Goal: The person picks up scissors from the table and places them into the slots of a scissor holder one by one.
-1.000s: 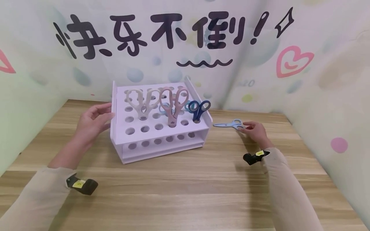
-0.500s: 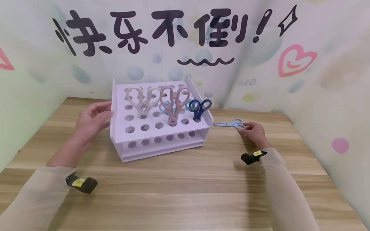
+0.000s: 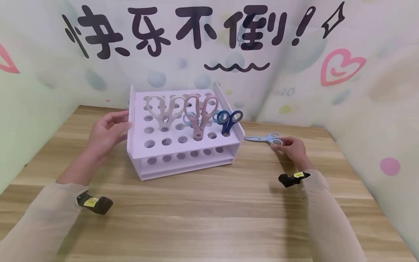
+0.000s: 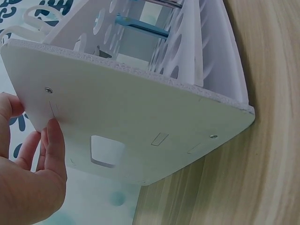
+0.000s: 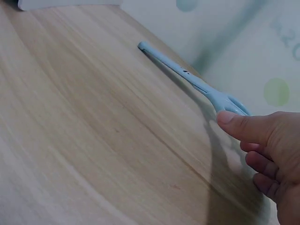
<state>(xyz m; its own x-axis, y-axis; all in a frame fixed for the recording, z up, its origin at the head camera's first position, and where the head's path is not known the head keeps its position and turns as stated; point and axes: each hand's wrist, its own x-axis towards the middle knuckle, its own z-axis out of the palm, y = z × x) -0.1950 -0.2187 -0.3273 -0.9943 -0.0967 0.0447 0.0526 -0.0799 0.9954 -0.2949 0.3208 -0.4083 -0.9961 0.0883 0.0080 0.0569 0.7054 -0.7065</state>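
Light blue scissors (image 3: 264, 138) with covered-looking blades point left beside the rack. My right hand (image 3: 294, 148) pinches one handle loop between thumb and fingers. In the right wrist view, a shadow shows under the scissors (image 5: 180, 70); whether the tip touches the table I cannot tell. At the white rack (image 3: 183, 153), my left hand (image 3: 109, 133) rests its fingertips on the outer side panel (image 4: 126, 112). In the rack's holes stand cream scissors (image 3: 165, 118), pink scissors (image 3: 198, 122), navy scissors (image 3: 227, 123) and, behind, turquoise handles (image 3: 218, 117), partly hidden.
The rack has two tiers of round holes and stands on a wood-grain table (image 3: 203, 218). A printed cloth wall (image 3: 281, 69) closes off the back and the right. Black wrist cameras (image 3: 95, 203) sit on both wrists.
The head view has shifted slightly, so the scene sits a little higher and to the right. Both hands keep their places, the right on the light blue scissors and the left at the rack.
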